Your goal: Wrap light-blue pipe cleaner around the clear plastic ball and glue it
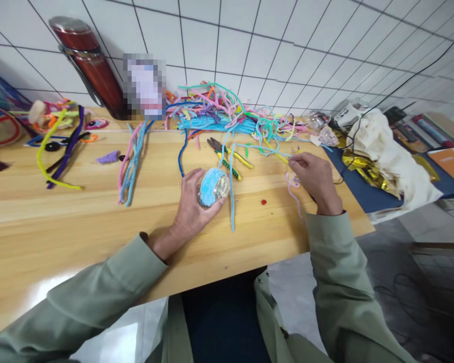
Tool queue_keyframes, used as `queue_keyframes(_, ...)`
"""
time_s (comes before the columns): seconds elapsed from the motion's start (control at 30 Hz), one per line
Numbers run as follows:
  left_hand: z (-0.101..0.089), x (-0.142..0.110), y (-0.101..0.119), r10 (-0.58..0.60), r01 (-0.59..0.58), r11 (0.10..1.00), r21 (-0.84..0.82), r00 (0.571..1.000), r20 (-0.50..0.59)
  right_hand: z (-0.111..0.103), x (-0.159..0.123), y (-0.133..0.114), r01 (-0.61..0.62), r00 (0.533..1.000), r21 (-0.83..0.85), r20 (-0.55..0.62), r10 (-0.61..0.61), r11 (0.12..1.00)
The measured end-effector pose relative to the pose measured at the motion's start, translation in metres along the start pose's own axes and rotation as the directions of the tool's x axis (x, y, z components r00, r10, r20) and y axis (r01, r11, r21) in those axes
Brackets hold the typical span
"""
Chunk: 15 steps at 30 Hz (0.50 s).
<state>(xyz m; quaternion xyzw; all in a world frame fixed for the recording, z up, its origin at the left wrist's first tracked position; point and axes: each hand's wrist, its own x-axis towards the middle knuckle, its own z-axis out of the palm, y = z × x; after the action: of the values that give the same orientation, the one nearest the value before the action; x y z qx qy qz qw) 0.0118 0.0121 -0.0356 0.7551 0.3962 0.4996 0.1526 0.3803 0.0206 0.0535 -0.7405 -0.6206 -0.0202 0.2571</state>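
two hands are at work over the wooden table [79,227]: the left hand [191,204] grasps a blue-wrapped roll [213,186] at the centre of the dial, while the right hand [312,176], at three o'clock from it, has fingertips pinched on a light-blue fuzzy stem [232,189]. pliers [242,159] lie just beyond the roll at one o'clock; a bundle of blue stems [212,123] lies at twelve, a red flask [89,65] at ten.

long grey-green sleeves [109,282], open grey-green jacket [176,327], dark navy top [223,317].
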Motion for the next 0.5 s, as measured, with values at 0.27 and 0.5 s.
queue_keyframes(0.27,-0.003,0.008,-0.004,-0.089,0.089,0.993,-0.080,0.996,0.008,-0.017,0.026,0.069,-0.123,0.992,-0.332,-0.009,0.127,0.935)
queue_keyframes(0.5,-0.002,0.011,0.001,-0.080,0.084,0.981,-0.175,0.996,0.032,-0.020,0.032,0.089,-0.180,0.973,-0.437,0.055,0.226,0.881)
